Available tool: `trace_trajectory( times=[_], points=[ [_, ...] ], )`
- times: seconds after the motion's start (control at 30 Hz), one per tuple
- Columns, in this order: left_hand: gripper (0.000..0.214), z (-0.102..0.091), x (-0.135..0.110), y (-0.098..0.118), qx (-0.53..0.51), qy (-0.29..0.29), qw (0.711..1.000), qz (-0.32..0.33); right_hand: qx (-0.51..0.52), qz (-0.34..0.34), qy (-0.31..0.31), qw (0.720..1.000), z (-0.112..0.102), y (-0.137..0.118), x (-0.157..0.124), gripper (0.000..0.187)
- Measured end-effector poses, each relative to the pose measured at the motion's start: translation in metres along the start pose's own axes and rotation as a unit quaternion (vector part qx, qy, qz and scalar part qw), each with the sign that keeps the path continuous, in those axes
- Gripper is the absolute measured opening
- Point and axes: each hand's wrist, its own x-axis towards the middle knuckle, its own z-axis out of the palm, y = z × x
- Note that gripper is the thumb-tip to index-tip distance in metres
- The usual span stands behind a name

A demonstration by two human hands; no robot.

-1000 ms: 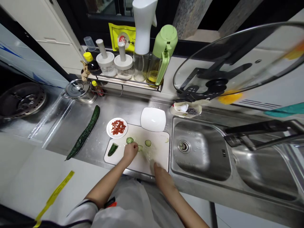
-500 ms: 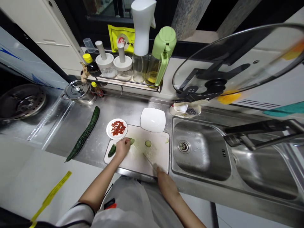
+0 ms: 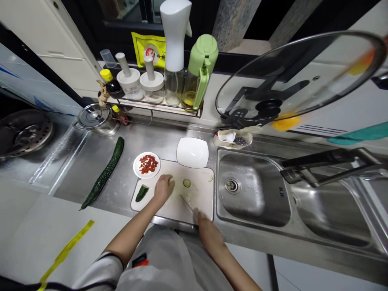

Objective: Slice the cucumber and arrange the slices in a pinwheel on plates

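Note:
My left hand point(image 3: 163, 189) lies curled on the white cutting board point(image 3: 200, 198), its fingers closed over a cucumber piece that is mostly hidden. A cucumber end point(image 3: 142, 192) lies at the board's left. A round cucumber slice point(image 3: 187, 182) sits just right of the hand, and another slice point(image 3: 210, 178) lies at the board's right edge. My right hand point(image 3: 207, 230) grips a knife point(image 3: 187, 204) at the board's near edge, blade pointing up and left toward the slices.
A whole cucumber point(image 3: 104, 173) lies on the steel counter at left. A small plate of red bits point(image 3: 146, 165) and an empty white dish point(image 3: 192, 152) sit behind the board. The sink point(image 3: 251, 194) is at right. Bottles and jars point(image 3: 169, 76) line the back rack; a small pot point(image 3: 93, 118) stands at left.
My left hand went left across the board toward the cucumber end, then came back right to the middle. My right hand pulled the knife back to the board's near edge.

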Motion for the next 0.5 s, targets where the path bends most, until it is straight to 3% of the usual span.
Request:
trace_trajectory(
  times=[0.23, 0.5],
  points=[
    [0.029, 0.028, 0.016, 0.038, 0.046, -0.131, 0.990, 0.037, 0.000, 0.017, 0.004, 1.000, -0.003, -0.006, -0.002, 0.047],
    [0.016, 0.033, 0.026, 0.054, 0.088, -0.162, 0.982, 0.027, 0.005, 0.029, 0.005, 1.000, -0.003, -0.009, -0.004, 0.048]
  ],
)
